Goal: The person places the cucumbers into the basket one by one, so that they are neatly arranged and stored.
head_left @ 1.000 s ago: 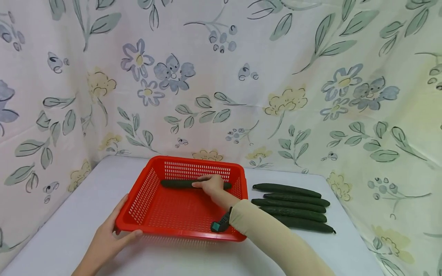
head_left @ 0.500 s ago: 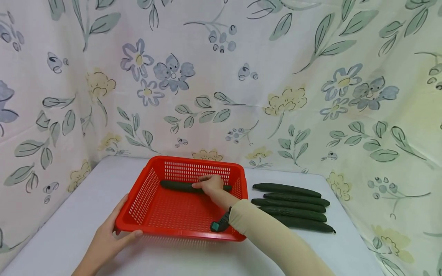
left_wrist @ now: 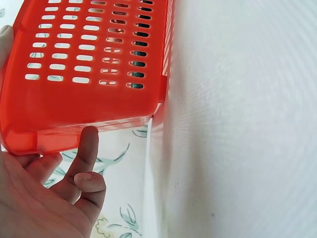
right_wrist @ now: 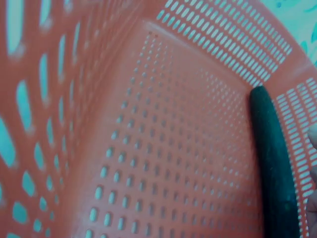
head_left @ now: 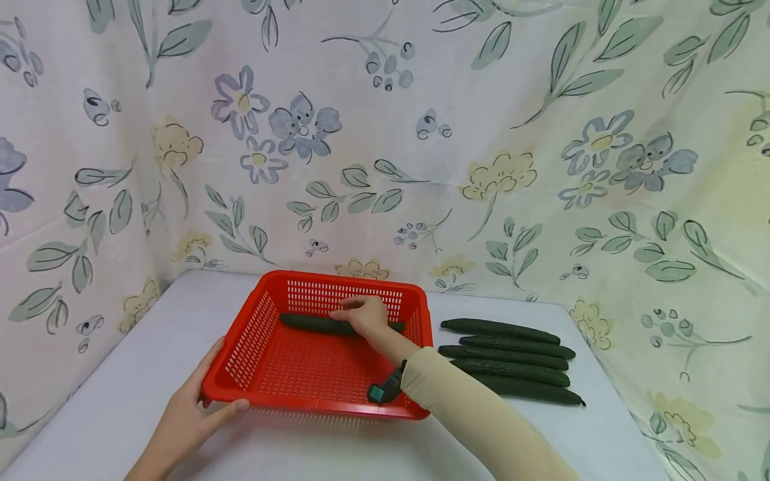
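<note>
A red plastic basket [head_left: 313, 403] with slotted walls stands on the white table. Inside it, along the far wall, lies one long dark green cucumber [head_left: 307, 323]. My right hand [head_left: 369, 317] hovers just above this cucumber, thumb and fingers parted and nothing held. In the right wrist view the cucumber [right_wrist: 272, 158] rests on the basket floor, and only some fingertips [right_wrist: 312, 198] show at the right edge. My left hand [head_left: 183, 415] grips the basket's near left corner. The left wrist view shows its thumb at the rim and its fingers [left_wrist: 88, 148] against the outer wall.
Several more cucumbers [head_left: 511, 371] lie side by side on the table [head_left: 607, 434] to the right of the basket, partly behind my right sleeve [head_left: 481, 414]. A floral curtain [head_left: 373, 133] hangs behind and at both sides.
My right hand has let go of the cucumber and lifted slightly off it. The cucumber's left part shifted a little toward me. My left hand keeps its place on the basket.
</note>
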The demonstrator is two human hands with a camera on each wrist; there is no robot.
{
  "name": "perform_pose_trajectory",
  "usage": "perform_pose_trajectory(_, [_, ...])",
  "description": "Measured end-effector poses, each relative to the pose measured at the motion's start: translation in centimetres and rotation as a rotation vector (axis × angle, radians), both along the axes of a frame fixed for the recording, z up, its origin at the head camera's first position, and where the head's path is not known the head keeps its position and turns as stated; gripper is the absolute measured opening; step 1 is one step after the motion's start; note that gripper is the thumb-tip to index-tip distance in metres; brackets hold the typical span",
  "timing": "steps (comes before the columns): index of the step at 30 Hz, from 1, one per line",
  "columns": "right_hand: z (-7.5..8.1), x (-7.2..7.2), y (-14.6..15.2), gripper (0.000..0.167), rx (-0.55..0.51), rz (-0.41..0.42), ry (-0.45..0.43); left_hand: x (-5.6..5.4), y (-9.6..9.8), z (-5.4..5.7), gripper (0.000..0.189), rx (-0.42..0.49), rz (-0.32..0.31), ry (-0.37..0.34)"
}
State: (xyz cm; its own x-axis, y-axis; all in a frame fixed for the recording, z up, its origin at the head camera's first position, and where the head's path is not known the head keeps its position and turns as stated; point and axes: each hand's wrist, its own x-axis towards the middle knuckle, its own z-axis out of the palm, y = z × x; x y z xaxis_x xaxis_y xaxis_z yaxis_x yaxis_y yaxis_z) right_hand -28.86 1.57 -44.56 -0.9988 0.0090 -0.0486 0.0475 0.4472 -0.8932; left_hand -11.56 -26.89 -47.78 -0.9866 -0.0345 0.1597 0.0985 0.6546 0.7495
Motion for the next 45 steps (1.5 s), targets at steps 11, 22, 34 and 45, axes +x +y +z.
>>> perform_pose_trajectory(11, [2.4, 0.3, 0.8, 0.036, -0.081, 0.144, -0.008, 0.2, -0.1, -0.1, 0.114, 0.005, -0.001, -0.027])
perform_pose_trajectory(22, [3.8, 2.3, 2.9, 0.036, 0.024, 0.244, 0.092, 0.7, -0.3, -0.2, 0.116, -0.001, 0.007, -0.052])
perform_pose_trajectory(34, [4.3, 5.4, 7.5, 0.03, -0.048, 0.25, 0.081, 0.8, -0.5, -0.5, 0.115, -0.011, 0.016, -0.062])
perform_pose_trajectory(45, [5.2, 7.8, 13.7, 0.04, -0.06, 0.136, 0.091, 0.0, -0.1, 0.0, 0.115, -0.019, 0.011, 0.025])
